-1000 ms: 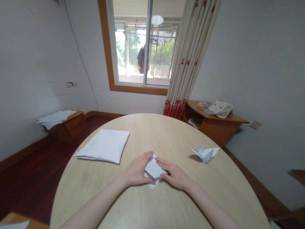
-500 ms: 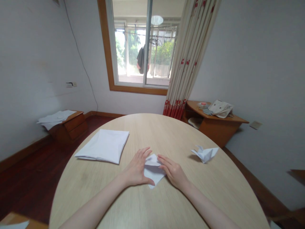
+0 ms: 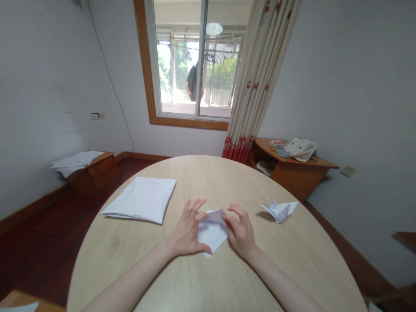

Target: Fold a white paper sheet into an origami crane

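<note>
A partly folded sheet of white paper [image 3: 212, 234] lies on the table in front of me, one point toward me and a flap raised along its far edge. My left hand [image 3: 191, 229] is open at its left side, fingers spread upward, with the thumb resting on the near corner and the index finger by the far edge. At the paper's far right corner, my right hand [image 3: 241, 230] pinches the flap between thumb and index finger, the other fingers curled above. A folded paper crane [image 3: 280, 211] stands to the right of that hand.
The round wooden table [image 3: 156, 277] carries a stack of white paper [image 3: 143, 199] at the left. Behind it are a window and a curtain [image 3: 256, 82]. A low cabinet [image 3: 100, 171] stands left, and a corner desk [image 3: 292, 173] with a bag [image 3: 300, 148] stands right.
My right hand has shifted slightly right and now pinches the flap's corner, drawing it open to the right. The left index finger has bent toward the far edge; the left thumb stays near the close corner.
</note>
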Available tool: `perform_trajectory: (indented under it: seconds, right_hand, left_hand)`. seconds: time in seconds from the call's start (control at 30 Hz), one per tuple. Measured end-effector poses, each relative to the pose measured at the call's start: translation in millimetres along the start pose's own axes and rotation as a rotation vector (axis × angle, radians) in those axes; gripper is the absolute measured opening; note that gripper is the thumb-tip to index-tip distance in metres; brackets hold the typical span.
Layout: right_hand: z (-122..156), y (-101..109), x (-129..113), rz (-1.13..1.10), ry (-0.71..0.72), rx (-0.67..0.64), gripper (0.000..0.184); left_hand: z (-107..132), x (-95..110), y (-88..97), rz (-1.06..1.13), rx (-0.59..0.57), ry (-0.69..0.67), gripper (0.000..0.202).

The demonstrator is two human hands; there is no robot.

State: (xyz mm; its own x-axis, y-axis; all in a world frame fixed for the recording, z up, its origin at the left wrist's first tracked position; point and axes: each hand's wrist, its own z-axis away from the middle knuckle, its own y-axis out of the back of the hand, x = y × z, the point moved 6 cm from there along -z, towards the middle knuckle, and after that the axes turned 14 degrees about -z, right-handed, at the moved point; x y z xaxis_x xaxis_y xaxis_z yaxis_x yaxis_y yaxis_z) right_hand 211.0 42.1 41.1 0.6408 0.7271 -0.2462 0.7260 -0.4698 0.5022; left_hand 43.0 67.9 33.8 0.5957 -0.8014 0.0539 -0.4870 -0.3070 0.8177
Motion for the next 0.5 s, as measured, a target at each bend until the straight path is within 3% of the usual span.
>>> perform_trajectory:
  seconds: [0.2,0.5]
  right_hand:
    - [-5,-3,-3,0.047,0.053,-0.013,0.025]
    - [-5,-10,-1,0.033,-0.034,-0.146,0.027]
  left_hand:
    - [-1,2,0.4,-0.134,-0.061,0.003,0.086]
    - [-1,2,-0.9,-0.19,-0.079,0.001,0.085]
